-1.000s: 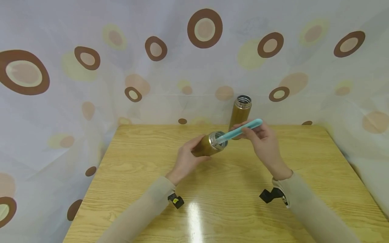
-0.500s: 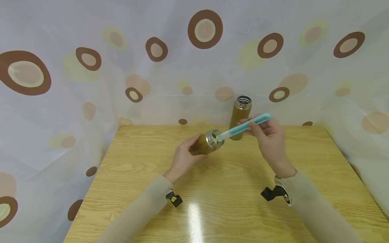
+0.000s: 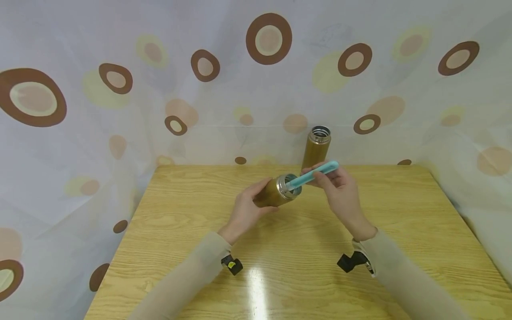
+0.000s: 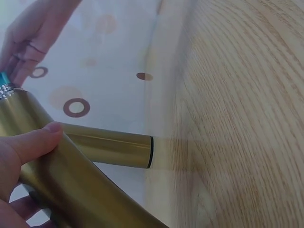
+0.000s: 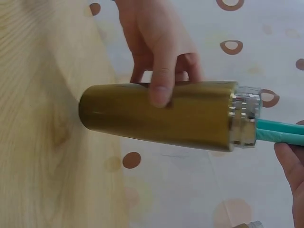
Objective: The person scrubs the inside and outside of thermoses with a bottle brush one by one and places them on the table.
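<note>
My left hand [image 3: 242, 212] grips a gold metal thermos flask [image 3: 269, 194] round its body, thumb along the near side. The flask tilts, its lidless silver mouth facing right. In the right wrist view its base [image 5: 88, 108] appears close over the wood. My right hand [image 3: 347, 200] pinches the teal handle of what looks like a bottle brush [image 3: 314, 174]. The brush runs down at a slant into the flask's mouth, its head hidden inside. In the left wrist view only a bit of teal handle [image 4: 4, 78] shows above the neck.
A second gold flask [image 3: 316, 153], also lidless, stands upright at the table's back edge, just behind my right hand. The wooden table [image 3: 304, 266] meets a spotted cloth backdrop [image 3: 224, 111] at the back and sides.
The right hand drew the brush partly out to the upper right, baring its white shaft, then pushed it back deeper. The left hand and flask shifted slightly left, then back right.
</note>
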`<action>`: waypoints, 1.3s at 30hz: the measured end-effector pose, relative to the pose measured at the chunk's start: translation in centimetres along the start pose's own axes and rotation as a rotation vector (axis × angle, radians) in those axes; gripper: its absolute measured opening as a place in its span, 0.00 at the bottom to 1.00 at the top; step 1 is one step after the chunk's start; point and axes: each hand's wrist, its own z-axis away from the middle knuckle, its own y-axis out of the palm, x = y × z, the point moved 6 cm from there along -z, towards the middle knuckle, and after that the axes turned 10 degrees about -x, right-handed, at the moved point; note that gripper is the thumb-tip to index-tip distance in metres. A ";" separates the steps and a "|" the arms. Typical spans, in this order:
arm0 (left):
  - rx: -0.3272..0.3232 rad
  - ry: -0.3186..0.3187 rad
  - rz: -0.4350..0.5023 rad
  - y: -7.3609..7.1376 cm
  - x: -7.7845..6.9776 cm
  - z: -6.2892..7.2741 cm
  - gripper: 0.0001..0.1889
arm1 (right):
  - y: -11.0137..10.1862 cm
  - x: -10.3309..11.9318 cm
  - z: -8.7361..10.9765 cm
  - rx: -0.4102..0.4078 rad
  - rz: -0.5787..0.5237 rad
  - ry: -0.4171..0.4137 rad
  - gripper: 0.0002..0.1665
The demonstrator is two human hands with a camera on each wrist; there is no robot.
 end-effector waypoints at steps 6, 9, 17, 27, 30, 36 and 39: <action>-0.016 -0.002 0.000 -0.5 0.7 -0.2 0.41 | -1.2 1.3 -0.8 -0.054 -0.050 0.006 0.11; -0.021 -0.004 -0.006 -0.7 0.9 -0.3 0.41 | -1.9 2.1 -1.2 -0.099 -0.106 -0.018 0.10; -0.025 -0.014 -0.018 -0.8 0.7 -0.2 0.41 | -1.7 2.1 -1.3 -0.130 -0.094 -0.042 0.11; -0.014 0.018 -0.029 -0.1 -0.4 -0.2 0.41 | 0.3 0.4 0.0 -0.032 0.008 0.005 0.13; -0.013 0.009 -0.018 -0.2 -0.3 -0.1 0.41 | 0.1 0.3 0.1 -0.032 0.001 0.027 0.13; -0.029 -0.009 -0.025 -0.6 0.6 -0.1 0.41 | -1.1 1.4 -0.5 -0.080 -0.041 0.013 0.13; -0.039 -0.012 -0.044 -0.9 0.9 -0.1 0.41 | -1.6 2.3 -1.0 -0.110 -0.093 -0.032 0.12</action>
